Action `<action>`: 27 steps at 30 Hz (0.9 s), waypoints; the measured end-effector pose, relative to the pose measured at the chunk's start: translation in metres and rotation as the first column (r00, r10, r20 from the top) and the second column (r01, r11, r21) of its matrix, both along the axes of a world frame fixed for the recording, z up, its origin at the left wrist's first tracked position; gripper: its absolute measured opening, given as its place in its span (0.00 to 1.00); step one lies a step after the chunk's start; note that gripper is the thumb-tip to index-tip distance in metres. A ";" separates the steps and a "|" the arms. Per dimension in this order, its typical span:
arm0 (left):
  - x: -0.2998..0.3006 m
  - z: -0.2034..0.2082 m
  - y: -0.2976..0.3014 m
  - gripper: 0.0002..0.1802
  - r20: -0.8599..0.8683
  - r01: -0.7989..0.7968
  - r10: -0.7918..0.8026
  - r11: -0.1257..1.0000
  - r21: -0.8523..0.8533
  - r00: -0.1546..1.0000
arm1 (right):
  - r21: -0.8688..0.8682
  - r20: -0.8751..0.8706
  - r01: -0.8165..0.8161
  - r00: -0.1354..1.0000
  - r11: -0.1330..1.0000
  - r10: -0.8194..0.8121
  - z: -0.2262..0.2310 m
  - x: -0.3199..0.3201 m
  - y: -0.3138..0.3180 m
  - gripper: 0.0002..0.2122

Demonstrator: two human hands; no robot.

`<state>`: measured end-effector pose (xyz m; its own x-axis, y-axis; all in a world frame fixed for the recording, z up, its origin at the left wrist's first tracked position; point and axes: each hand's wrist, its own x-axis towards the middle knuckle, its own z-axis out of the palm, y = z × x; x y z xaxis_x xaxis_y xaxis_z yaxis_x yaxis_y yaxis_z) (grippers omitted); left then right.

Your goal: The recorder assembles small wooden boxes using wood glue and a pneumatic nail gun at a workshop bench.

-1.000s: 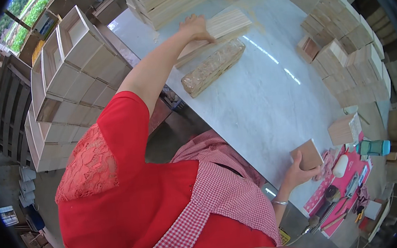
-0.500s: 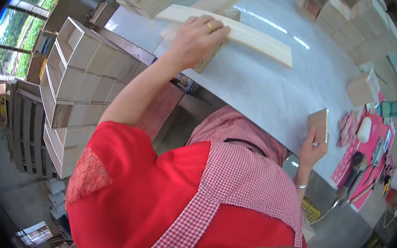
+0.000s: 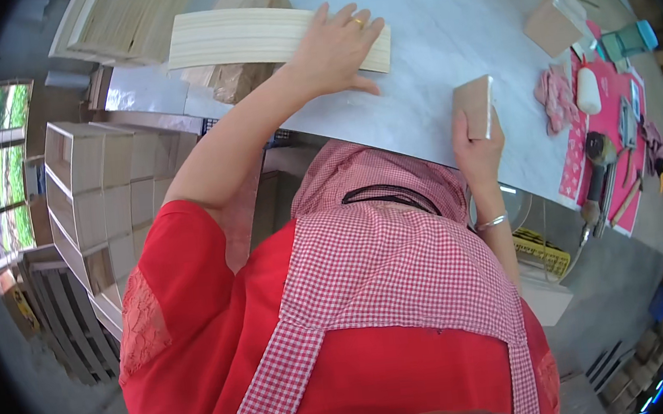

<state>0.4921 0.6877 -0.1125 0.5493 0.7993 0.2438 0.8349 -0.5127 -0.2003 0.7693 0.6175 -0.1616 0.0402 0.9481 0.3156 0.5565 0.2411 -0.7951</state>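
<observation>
Left hand is spread over right end of plank, upper left of frame; contact unclear. Right hand pinches panel, which juts above it, right of centre.

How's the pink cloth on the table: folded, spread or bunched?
Bunched: the pink cloth lies in a creased, irregular heap on the table, no squared edges showing.

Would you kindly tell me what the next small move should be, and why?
Perhaps the left hand should steady the pale wooden board first: its fingers are spread over the right end only, and the board overlaps a plastic-wrapped bundle in this view, while the right hand holds a flat brown block apart from the board.
</observation>
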 end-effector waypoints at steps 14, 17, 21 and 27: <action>0.046 0.059 -0.010 0.46 0.584 0.305 -0.063 0.894 -0.327 0.810 | 0.053 0.147 -0.087 0.986 0.995 0.079 -0.001 -0.045 0.018 0.23; 0.049 0.061 -0.007 0.46 0.630 0.328 -0.066 0.893 -0.310 0.774 | 0.034 0.117 -0.092 0.989 0.995 0.087 0.001 -0.056 0.020 0.25; 0.054 0.059 -0.002 0.46 0.605 0.290 -0.030 0.895 -0.338 0.796 | 0.012 0.129 -0.092 0.988 0.996 0.089 0.001 -0.059 0.021 0.27; 0.060 0.055 0.000 0.46 0.577 0.255 0.011 0.890 -0.379 0.817 | -0.004 0.123 -0.080 0.989 0.997 0.080 -0.001 -0.061 0.022 0.27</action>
<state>0.5524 0.6879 -0.0573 0.5266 0.8285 0.1907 0.6545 -0.5382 0.5310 0.7087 0.6397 -0.1622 -0.0749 0.9465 0.3140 0.6292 0.2891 -0.7215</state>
